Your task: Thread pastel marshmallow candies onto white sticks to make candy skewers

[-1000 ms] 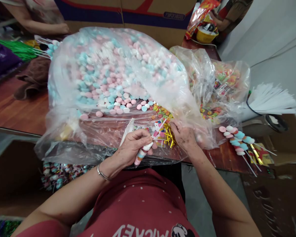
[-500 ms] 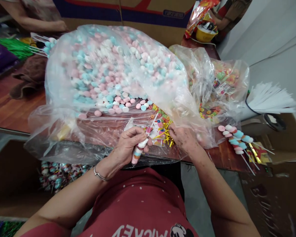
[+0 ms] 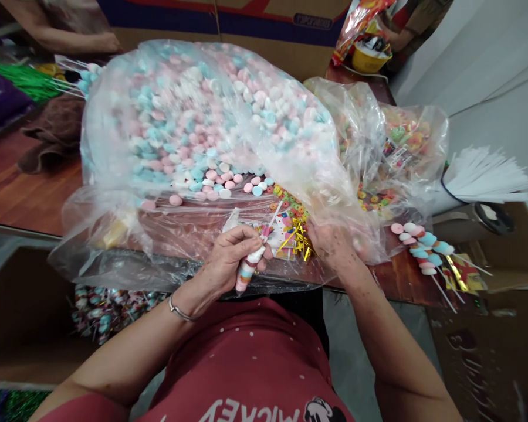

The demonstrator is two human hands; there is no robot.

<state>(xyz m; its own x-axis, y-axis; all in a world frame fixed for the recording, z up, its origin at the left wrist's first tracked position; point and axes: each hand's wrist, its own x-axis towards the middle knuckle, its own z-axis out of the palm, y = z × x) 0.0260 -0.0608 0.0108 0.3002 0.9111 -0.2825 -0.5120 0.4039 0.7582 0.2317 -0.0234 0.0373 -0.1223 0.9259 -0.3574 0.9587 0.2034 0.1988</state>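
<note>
Between the thumb and fingers of my left hand point(image 3: 235, 252) is a marshmallow skewer point(image 3: 245, 275) in a clear wrapper, tilted, with its white stick pointing up and away. Its marshmallows are pink, blue and white, with orange rings between some. My right hand point(image 3: 332, 243) is at a small heap of gold twist ties point(image 3: 300, 239), its fingers curled together; the fingertips are hidden, so what they pinch cannot be made out. Printed cards point(image 3: 284, 225) lie between the hands. Beyond them, a big clear bag of marshmallows point(image 3: 202, 117) spills a few onto its plastic.
Unwrapped marshmallow skewers point(image 3: 426, 249) lie at the right, near a bundle of white sticks point(image 3: 488, 176). Fruit-coloured candy rings point(image 3: 376, 198) spill from bags behind. An open carton point(image 3: 22, 316) stands lower left, beside wrapped skewers point(image 3: 110, 310). Another person's arm point(image 3: 66, 38) shows at upper left.
My right hand has shifted slightly to the right, away from the gold twist ties' middle. My left hand keeps its hold on the skewer; the view has moved a little.
</note>
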